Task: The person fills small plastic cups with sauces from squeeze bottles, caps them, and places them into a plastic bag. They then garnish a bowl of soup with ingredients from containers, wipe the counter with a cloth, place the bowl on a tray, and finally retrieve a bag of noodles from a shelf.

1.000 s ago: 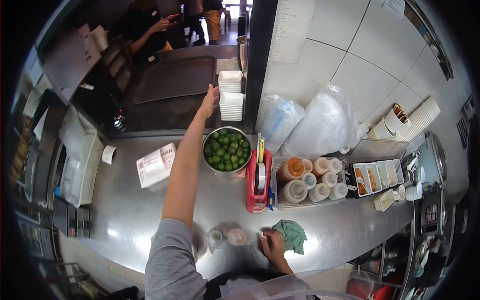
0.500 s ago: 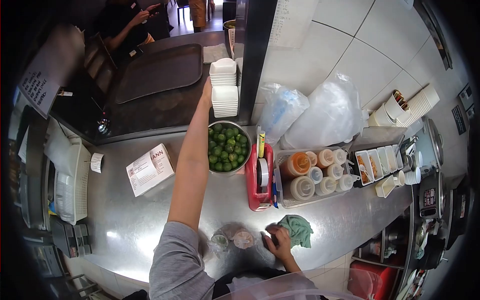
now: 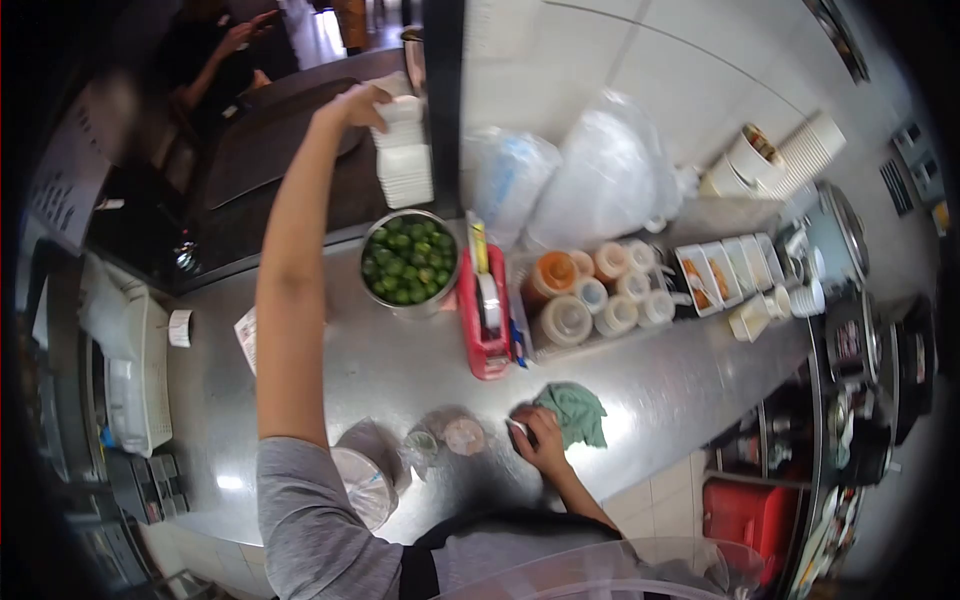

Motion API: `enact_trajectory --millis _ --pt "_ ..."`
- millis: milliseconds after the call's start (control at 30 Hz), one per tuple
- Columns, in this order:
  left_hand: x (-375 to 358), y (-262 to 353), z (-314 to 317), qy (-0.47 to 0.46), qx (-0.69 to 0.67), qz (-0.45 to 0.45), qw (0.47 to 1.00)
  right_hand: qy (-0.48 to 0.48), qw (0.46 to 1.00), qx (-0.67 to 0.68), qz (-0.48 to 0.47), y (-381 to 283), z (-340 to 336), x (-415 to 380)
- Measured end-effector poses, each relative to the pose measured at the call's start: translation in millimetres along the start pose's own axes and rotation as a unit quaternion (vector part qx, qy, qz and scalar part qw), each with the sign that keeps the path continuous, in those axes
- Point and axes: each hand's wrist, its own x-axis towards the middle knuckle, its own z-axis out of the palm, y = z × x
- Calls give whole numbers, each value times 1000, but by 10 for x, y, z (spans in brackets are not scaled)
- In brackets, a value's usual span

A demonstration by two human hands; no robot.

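Beyond the far edge of the steel table (image 3: 420,370), on the dark ledge, I have my left grip (image 3: 355,104) up against the farther of two stacks of white dishes (image 3: 405,180), the arm stretched long and the fingers bent over the near corner of the top rim; some fingers are hidden from me, so I cannot tell whether they have closed on a dish or only rest there. The dishes sit nested, the nearer stack just behind the metal bowl (image 3: 412,309) full of limes (image 3: 405,260), with a large dark tray (image 3: 255,150) to their left. Low in my view, my right grip (image 3: 542,442) lies on the table just beside a crumpled green cloth (image 3: 572,412), fingers curled down; something small and pale shows at the fingertips, but I cannot tell what it is or how firmly it is held. Left of that hand I see two small plastic-wrapped bundles (image 3: 463,436), and a larger round tub (image 3: 365,487) in clear plastic sits by my left sleeve. A red tape dispenser (image 3: 487,355) stands right of the bowl, next to a clear bin of sauce bottles (image 3: 567,320). At the upper left another person's hands (image 3: 236,38) show, well apart from mine
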Motion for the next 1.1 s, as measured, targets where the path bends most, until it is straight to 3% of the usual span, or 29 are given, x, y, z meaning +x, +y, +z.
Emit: enact_trajectory --millis 33,67,200,333,400,467,500,533,633,733,833,900,1033,1100 --pt "117 -48 18 -18 47 2 999 5 1000 -3 -3 11 5 7" --pt "-16 251 -120 -39 91 -54 994 17 1000 -4 -13 31 15 2" --pt "-247 612 -227 39 191 -74 978 -15 995 78 61 -87 -137 68" --pt "-840 956 -372 177 263 -46 947 204 977 59 9 -447 -769 739" --pt "-1139 1040 -345 194 148 -27 969 241 967 -37 -77 -678 -1181 1358" --pt "-1491 1131 -248 229 29 -8 973 183 965 -157 -107 -639 -1351 1851" --pt "-1699 1200 -167 255 -30 3 966 93 974 -197 -62 -594 -1360 2029" --pt "-1924 1307 -145 222 -122 8 967 3 972 -235 -21 -554 -1326 2159" --pt "-2565 1614 -65 130 -379 -24 916 -136 920 -365 36 -544 -1069 2386" --pt "-2953 1577 164 143 -333 -35 931 -122 915 -383 24 -435 -1007 2466" --pt "-3321 1649 120 93 -362 -74 924 -108 933 -344 14 -351 -1051 2519" --pt "-3481 1600 158 121 -330 -67 934 -105 943 -315 15 -376 -1122 2569" --pt "-3736 1578 89 165 -310 -74 934 -66 949 -307 -13 -1163 -1678 2806" --pt "-3752 1591 44 185 -300 -88 932 32 980 -173 -96 -1672 -2026 2915"
